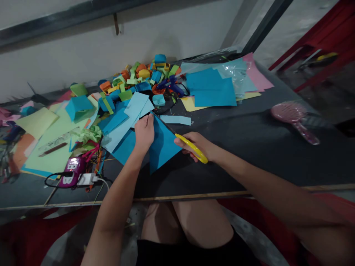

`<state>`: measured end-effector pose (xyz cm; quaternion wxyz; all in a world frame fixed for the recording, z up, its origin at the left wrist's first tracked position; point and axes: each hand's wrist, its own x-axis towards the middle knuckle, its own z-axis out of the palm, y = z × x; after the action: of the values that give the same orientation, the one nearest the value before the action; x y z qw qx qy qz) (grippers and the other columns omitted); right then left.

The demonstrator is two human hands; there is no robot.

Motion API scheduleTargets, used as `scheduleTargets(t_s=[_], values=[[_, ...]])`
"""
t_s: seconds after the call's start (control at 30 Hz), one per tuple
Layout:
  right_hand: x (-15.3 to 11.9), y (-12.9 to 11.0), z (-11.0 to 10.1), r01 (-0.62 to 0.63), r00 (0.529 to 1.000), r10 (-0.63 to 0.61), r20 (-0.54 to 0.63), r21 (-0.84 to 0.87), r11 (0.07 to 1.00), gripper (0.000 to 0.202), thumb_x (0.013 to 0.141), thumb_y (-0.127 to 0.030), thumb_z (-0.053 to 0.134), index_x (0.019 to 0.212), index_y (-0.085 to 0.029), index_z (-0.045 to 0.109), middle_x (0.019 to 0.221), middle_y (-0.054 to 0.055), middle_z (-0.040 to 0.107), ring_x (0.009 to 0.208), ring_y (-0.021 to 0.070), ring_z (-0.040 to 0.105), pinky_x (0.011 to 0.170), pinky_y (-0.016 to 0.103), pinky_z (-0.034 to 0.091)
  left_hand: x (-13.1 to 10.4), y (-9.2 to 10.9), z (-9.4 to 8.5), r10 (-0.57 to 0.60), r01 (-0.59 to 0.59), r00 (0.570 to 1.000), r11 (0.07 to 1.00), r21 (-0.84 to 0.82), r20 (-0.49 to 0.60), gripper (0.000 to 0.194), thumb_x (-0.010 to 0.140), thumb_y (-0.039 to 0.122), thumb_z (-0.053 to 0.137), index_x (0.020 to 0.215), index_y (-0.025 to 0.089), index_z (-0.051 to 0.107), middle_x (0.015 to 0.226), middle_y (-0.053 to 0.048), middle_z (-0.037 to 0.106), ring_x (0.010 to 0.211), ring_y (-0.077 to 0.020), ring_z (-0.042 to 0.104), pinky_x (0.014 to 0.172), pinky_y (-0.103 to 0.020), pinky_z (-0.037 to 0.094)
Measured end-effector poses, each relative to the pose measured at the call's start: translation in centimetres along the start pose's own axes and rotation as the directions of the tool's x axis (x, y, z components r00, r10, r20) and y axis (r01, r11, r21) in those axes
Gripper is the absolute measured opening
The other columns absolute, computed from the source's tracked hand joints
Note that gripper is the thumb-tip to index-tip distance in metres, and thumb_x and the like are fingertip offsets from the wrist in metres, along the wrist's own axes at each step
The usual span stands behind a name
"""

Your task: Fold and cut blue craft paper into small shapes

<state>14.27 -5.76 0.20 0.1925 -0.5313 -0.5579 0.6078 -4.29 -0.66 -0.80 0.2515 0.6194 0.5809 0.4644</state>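
My right hand [195, 145] is closed round the yellow handles of a pair of scissors [191, 146], whose dark blades point up and left. The blades lie along the upper edge of a blue sheet of paper [162, 144]. Pinched in my left hand [144, 133] is the top corner of that blue sheet, close to the blade tips. Light blue paper pieces [122, 131] lie just left of my left hand, over more blue paper. A narrow light blue strip [176, 119] rests beyond the scissors.
Behind my hands is a heap of small folded paper shapes [135, 75] with a blue glue gun [173, 85]. Coloured sheets [212, 88] lie at the back right, near a pink hairbrush [295, 118]. At left are a purple power strip [73, 171] and a white charger [86, 179].
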Motion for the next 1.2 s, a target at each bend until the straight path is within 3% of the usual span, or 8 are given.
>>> scheduleTargets(t_s=[0.47,0.97,1.2], values=[[0.15,0.19,0.04,-0.005,1.000,0.005,-0.006,-0.001,1.000,0.061,0.062,-0.076,0.067,0.061,-0.020,0.043,0.044,-0.005,0.042,0.034,0.0069,0.038,0.029,0.020,0.032,-0.10,-0.13,0.04,0.006,-0.007,1.000,0.995,-0.097,-0.014,0.054,0.089,0.057,0.047,0.054,0.022,0.026,0.049,0.005,0.023,0.045,-0.0105,0.023,0.048,-0.031,0.018],[0.10,0.12,0.14,0.018,0.999,-0.020,-0.044,-0.050,0.999,0.055,0.069,-0.069,0.066,0.059,-0.020,0.044,0.046,-0.004,0.042,0.036,0.0066,0.037,0.035,0.022,0.031,-0.22,-0.04,0.03,-0.012,0.011,1.000,0.987,-0.158,-0.005,0.052,0.091,0.051,0.047,0.056,0.021,0.024,0.051,0.005,0.019,0.046,-0.0098,0.021,0.048,-0.031,0.016],[0.20,0.48,-0.03,0.020,0.999,-0.023,-0.044,-0.060,0.998,0.057,0.066,-0.073,0.065,0.060,-0.020,0.045,0.047,-0.004,0.044,0.036,0.0069,0.038,0.035,0.022,0.032,-0.11,-0.08,0.07,-0.013,0.011,1.000,0.987,-0.159,-0.014,0.053,0.092,0.049,0.049,0.055,0.021,0.023,0.051,0.005,0.020,0.046,-0.0094,0.020,0.048,-0.031,0.016]])
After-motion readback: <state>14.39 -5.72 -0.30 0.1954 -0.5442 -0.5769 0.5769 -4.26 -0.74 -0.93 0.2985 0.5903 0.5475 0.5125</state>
